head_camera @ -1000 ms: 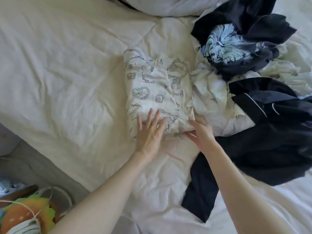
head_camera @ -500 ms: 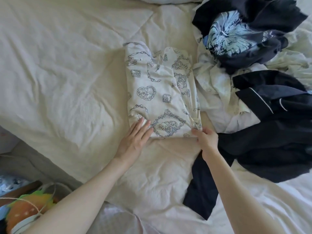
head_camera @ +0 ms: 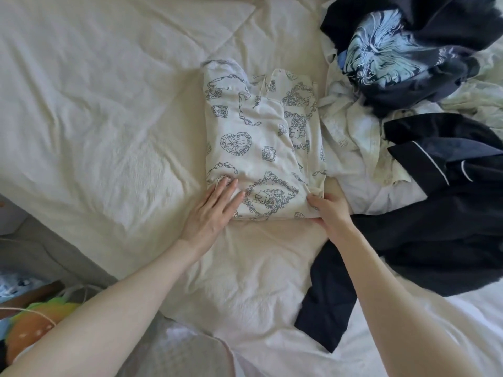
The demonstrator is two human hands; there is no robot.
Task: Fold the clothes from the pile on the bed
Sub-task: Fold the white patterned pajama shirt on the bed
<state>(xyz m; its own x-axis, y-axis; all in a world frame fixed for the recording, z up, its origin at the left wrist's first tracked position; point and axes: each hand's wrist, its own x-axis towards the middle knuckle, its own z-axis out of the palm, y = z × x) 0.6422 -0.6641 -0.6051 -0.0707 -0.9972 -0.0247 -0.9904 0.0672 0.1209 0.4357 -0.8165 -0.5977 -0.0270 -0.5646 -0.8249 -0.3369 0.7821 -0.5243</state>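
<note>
A cream garment with blue heart and cat prints lies folded into a tall rectangle in the middle of the bed. My left hand rests flat on its near left corner, fingers spread. My right hand pinches the near right corner between thumb and fingers. To the right is the pile: a dark garment with a pale blue print, white clothes and dark navy clothes.
A dark strip of cloth hangs from the pile toward the near edge under my right forearm. The bed's left edge drops to a grey floor, where an orange and green object lies.
My left hand slid left from the garment's near middle to its near left corner. My right hand has closed on the near right corner. The camera moved closer.
</note>
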